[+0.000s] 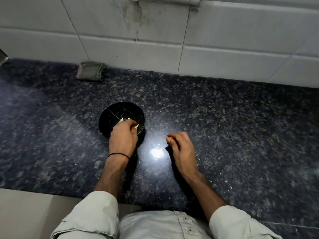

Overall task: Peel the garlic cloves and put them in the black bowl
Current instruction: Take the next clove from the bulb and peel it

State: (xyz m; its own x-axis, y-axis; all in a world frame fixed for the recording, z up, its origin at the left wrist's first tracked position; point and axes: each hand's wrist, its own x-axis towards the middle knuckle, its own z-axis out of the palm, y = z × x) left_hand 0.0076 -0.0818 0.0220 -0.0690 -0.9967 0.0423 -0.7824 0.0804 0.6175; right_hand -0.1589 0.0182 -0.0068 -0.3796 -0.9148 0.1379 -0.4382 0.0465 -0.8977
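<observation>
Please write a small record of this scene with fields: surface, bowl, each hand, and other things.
surface: dark speckled counter
bowl: black bowl, standing on the counter
left hand: left hand over the bowl's near rim, gripping pale garlic pieces
right hand: right hand beside the bowl, not touching it, fingers curled; contents unclear
other: folded cloth by the tiled wall

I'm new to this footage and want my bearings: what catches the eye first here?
The black bowl in the middle of the dark speckled counter draws the eye, with the left hand over its near rim, pale garlic pieces poking from its grip. To the right, the right hand curls beside a bright glare spot; a folded green cloth lies by the tiled wall.
</observation>
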